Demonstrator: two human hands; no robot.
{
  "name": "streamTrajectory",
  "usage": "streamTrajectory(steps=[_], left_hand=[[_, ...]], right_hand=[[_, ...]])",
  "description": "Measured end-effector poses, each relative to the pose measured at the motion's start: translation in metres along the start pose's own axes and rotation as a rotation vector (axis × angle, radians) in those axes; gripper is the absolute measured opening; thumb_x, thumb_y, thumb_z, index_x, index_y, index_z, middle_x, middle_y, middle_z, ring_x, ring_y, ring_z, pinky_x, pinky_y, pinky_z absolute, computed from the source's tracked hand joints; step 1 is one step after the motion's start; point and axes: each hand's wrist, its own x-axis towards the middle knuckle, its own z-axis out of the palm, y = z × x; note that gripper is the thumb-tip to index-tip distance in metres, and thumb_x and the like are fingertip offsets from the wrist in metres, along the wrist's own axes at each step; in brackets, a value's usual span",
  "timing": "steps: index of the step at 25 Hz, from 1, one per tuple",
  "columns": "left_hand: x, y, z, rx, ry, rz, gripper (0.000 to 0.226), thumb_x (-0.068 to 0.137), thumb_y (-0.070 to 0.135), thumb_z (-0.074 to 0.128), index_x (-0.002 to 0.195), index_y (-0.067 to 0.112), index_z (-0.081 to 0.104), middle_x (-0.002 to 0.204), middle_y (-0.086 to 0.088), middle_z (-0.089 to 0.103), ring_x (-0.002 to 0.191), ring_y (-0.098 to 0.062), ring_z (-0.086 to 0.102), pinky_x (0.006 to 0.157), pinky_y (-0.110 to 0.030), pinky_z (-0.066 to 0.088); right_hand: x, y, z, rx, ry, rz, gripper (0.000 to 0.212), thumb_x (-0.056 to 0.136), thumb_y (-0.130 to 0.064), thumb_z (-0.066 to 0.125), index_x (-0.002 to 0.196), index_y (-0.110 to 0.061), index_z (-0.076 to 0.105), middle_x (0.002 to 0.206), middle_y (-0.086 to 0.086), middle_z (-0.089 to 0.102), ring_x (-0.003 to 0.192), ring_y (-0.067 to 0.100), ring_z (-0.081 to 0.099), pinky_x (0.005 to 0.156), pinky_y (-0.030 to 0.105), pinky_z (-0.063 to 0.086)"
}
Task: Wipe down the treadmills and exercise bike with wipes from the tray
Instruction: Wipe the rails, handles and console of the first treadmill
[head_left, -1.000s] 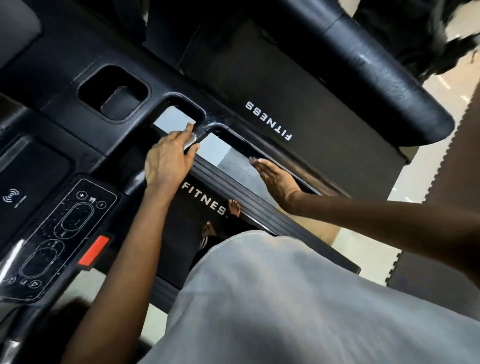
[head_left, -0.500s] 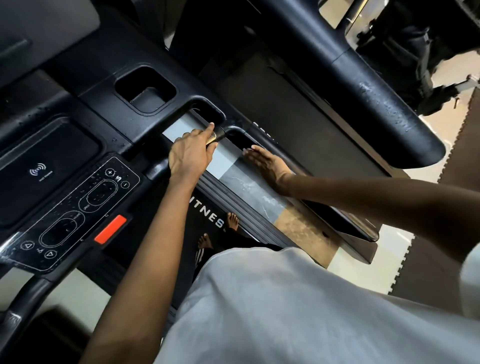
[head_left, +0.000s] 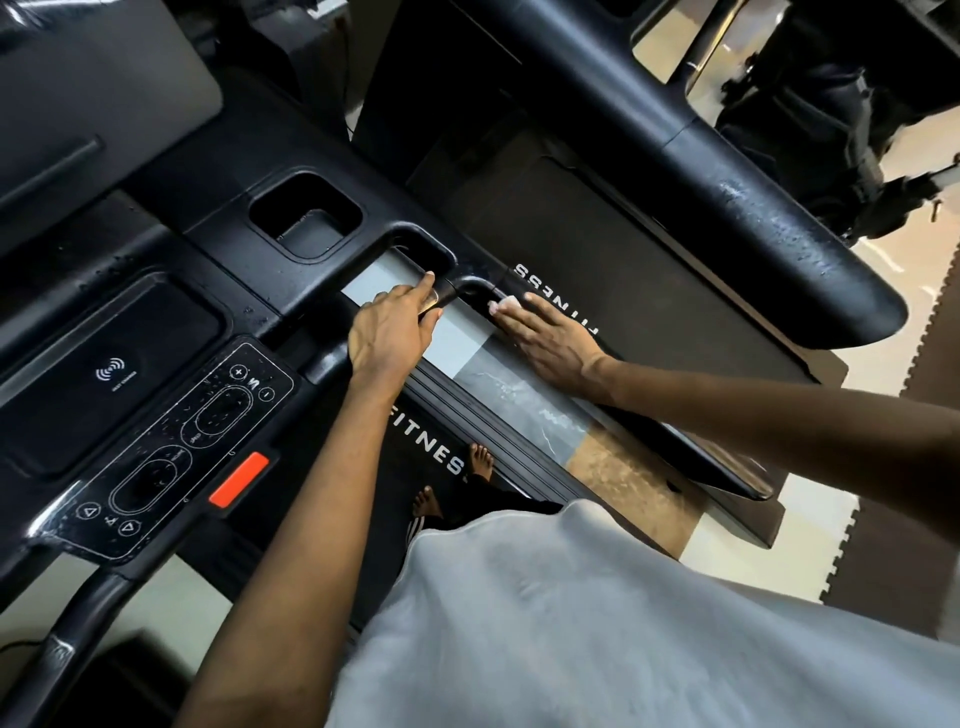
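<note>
The pale tiled floor (head_left: 815, 512) carries two black machines side by side: the near treadmill (head_left: 402, 470) and the second treadmill (head_left: 597, 234). In the narrow gap between them the floor shows a grey marbled tile (head_left: 519, 387) and a brown patch (head_left: 628, 475). Dark interlocking foam mats (head_left: 909, 519) lie on the floor to the right, with toothed edges.

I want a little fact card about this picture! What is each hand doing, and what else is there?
machine: black treadmill
left hand: grips the console handle
right hand: flat, fingertips pressing a white wipe next to the handle
button panel: plus, minus and arrow buttons, speckled with droplets
red tab: beside the panel
feet: bare, on the belt
</note>
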Motion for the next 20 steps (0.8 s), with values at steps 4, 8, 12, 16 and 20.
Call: streamTrajectory(steps=[4,8,12,16,20], left_hand=[[0.001,0.003,0.001,-0.049,0.002,-0.051,0.055,0.099,0.043,0.058,0.15,0.029,0.044,0.125,-0.004,0.068,0.11,-0.026,0.065,0.09,-0.041,0.051],[0.002,0.009,-0.003,-0.085,-0.007,-0.11,0.054,0.097,0.042,0.062,0.148,0.029,0.048,0.123,-0.003,0.07,0.11,-0.026,0.066,0.088,-0.042,0.052],[0.007,0.019,-0.006,-0.18,-0.024,-0.192,0.051,0.098,0.037,0.063,0.145,0.024,0.052,0.125,-0.005,0.07,0.115,-0.027,0.065,0.093,-0.042,0.05],[0.015,0.026,-0.007,-0.175,-0.042,-0.229,0.052,0.097,0.038,0.064,0.145,0.022,0.052,0.128,-0.009,0.068,0.118,-0.031,0.063,0.096,-0.042,0.049],[0.025,0.029,-0.009,-0.142,-0.104,-0.248,0.057,0.096,0.048,0.062,0.148,0.027,0.049,0.133,-0.009,0.065,0.121,-0.031,0.062,0.098,-0.043,0.047]], right_hand=[[-0.011,-0.008,0.01,0.409,0.08,0.105,0.064,0.097,-0.017,0.01,0.159,-0.007,-0.005,0.168,0.01,-0.005,0.155,0.025,-0.001,0.126,0.041,0.003],[0.022,-0.01,-0.015,0.894,0.052,0.416,0.057,0.109,-0.025,0.019,0.159,-0.002,0.006,0.167,0.015,0.006,0.154,0.026,0.01,0.126,0.036,0.007],[0.037,-0.007,-0.019,1.077,0.108,0.581,0.054,0.107,-0.023,0.031,0.156,-0.002,0.025,0.161,0.016,0.029,0.149,0.028,0.028,0.124,0.038,0.021],[0.044,-0.005,-0.02,1.12,0.156,0.526,0.053,0.106,-0.02,0.033,0.154,0.001,0.027,0.159,0.018,0.031,0.147,0.031,0.03,0.124,0.039,0.021],[0.058,0.006,-0.018,1.159,0.167,0.354,0.055,0.107,-0.022,0.031,0.158,-0.004,0.02,0.165,0.012,0.022,0.153,0.024,0.019,0.126,0.04,0.014]])
